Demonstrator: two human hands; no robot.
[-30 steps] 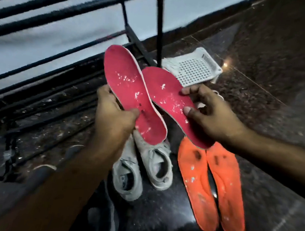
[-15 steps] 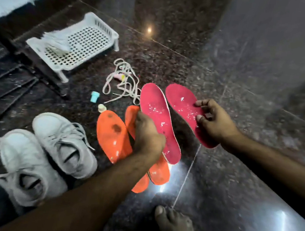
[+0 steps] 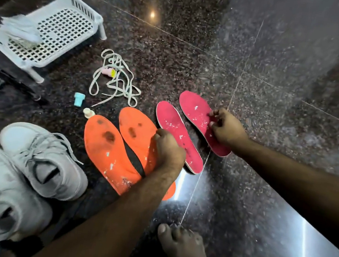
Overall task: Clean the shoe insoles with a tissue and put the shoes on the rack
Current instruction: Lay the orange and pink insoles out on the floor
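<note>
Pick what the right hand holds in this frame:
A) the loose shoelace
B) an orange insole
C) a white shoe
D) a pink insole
D: the right hand has its fingers curled on the edge of the farther pink insole, away from the orange insoles.

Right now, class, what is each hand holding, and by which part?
The right hand pinches one pink insole at its middle edge. The left hand grips the other pink insole about midway along its side.
</note>
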